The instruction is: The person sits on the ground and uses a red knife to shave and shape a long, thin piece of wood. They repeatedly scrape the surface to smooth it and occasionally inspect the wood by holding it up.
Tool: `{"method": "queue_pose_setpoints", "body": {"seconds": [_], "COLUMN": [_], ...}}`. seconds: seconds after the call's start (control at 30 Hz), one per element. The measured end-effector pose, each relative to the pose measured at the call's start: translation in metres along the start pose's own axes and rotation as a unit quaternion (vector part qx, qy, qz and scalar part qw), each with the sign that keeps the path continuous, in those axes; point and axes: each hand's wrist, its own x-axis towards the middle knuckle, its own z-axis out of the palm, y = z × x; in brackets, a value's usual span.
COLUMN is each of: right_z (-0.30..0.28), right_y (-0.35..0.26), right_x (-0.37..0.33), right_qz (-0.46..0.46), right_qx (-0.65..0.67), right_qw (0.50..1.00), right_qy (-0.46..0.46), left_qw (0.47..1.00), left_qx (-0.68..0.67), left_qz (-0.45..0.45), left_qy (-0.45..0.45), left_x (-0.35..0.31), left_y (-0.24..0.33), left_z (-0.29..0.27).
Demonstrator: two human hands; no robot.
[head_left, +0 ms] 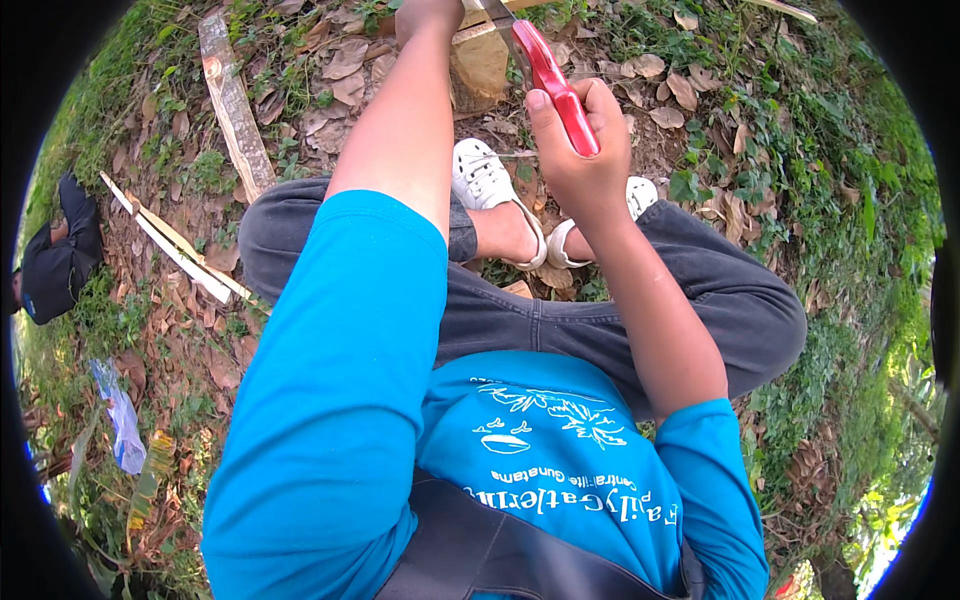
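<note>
My right hand [582,135] is closed around the red handle of a hand saw [548,75]. The saw's grey metal blade runs up and to the left, out of the top of the view. Below the blade stands a pale, squared wooden block [480,68] on the ground, beyond my feet. A light strip of wood [530,3] shows along the top edge by the block. My left hand [428,16] is at the top edge, just left of the blade and block. Its fingers are cut off from view, so any grip is hidden.
My white clogs [484,180] and bent knees lie between me and the block. A bark-covered plank [232,105] and split wood strips [175,240] lie on the leafy ground at left. Farther left are a dark cloth-like shape [65,255] and a plastic bag [122,425].
</note>
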Motion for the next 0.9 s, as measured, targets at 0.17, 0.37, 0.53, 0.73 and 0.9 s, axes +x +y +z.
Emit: {"method": "queue_pose_setpoints", "body": {"seconds": [0.17,0.37,0.53,0.73,0.9], "right_z": [-0.004,0.001,0.008,0.01,0.012], "right_y": [0.004,0.012,0.021,0.027,0.034], "right_x": [0.008,0.025,0.035,0.04,0.041], "right_qz": [0.005,-0.017,-0.031,-0.031,-0.051], "right_qx": [-0.016,-0.008,0.002,-0.001,-0.01], "right_qw": [1.0,1.0,1.0,0.999,0.998], "right_qy": [-0.011,-0.018,-0.001,-0.006,-0.02], "left_qw": [1.0,0.965,0.961,0.962,0.983], "left_qx": [0.012,0.216,0.222,0.222,0.156], "left_qz": [-0.003,0.151,0.16,0.15,0.096], "left_qy": [0.007,0.003,-0.026,-0.045,-0.02], "left_x": [-0.001,-0.002,-0.003,-0.006,0.002], "left_y": [0.001,-0.001,0.001,0.003,-0.003], "left_z": [0.001,0.006,0.004,0.001,0.001]}}
